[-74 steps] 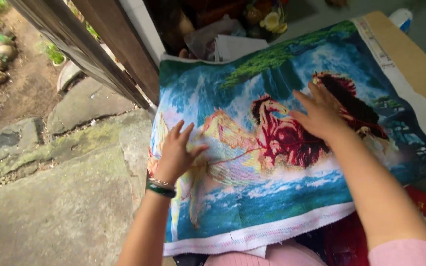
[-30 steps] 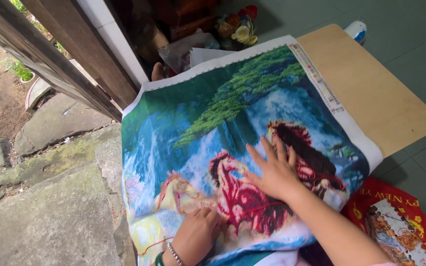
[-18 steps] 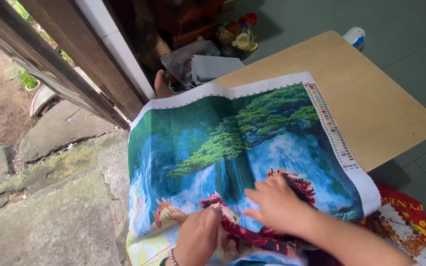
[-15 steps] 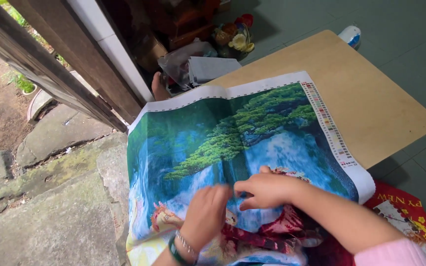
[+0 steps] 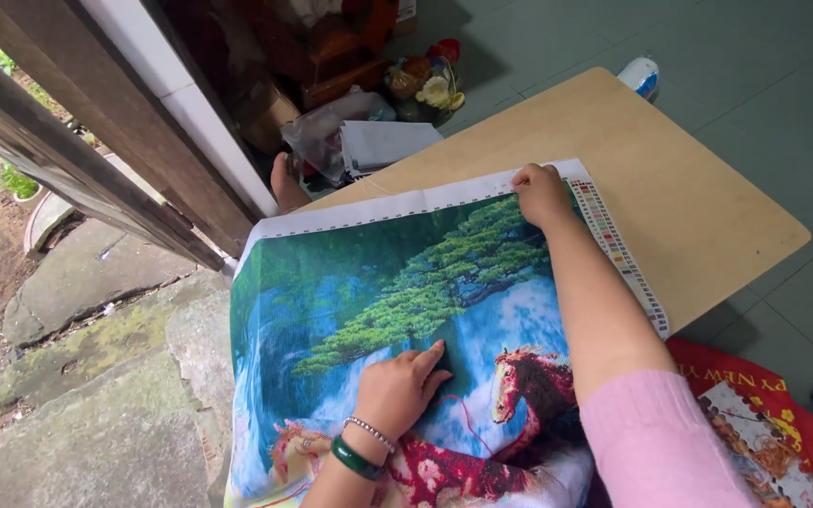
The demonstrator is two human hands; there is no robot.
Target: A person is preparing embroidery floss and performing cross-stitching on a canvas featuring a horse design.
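Observation:
A large embroidered canvas [image 5: 359, 282] with a green tree, blue waterfall and red horses lies across a light wooden board [image 5: 670, 179]. My left hand [image 5: 402, 386], wearing a green bangle and a bead bracelet, rests flat on the middle of the cloth, beside a horse's head. At the far top edge, my right hand [image 5: 540, 193] presses on the white border with its fingers curled, near the colour-key strip. Whether it pinches the fabric I cannot tell. A pink sleeve covers my right upper arm.
A dark wooden door frame [image 5: 96, 150] runs along the left, with stone paving [image 5: 77, 376] outside. A bare foot [image 5: 286, 183], bags, papers [image 5: 383, 141] and toys lie beyond the board. A red printed bag [image 5: 764, 414] lies at lower right on the grey tiled floor.
My right hand has reached from the cloth's middle to its far top edge. The left hand has slid up a little. More of the canvas now lies spread on the board.

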